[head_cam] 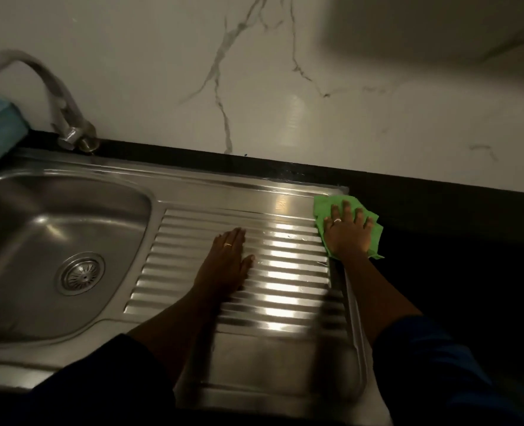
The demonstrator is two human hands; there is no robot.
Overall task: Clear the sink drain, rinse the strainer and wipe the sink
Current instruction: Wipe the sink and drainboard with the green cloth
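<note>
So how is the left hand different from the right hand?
The left hand rests bare on the ribbed steel draining board; the right hand presses a crumpled green cloth. The left hand's fingers lie together; the right hand's are spread. Both lie flat and wear a ring.

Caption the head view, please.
Right hand presses green cloth on far corner of drainboard; left hand rests flat on its ridges.

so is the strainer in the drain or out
In. The strainer sits flush in the floor of the sink, its metal slots showing.
</note>
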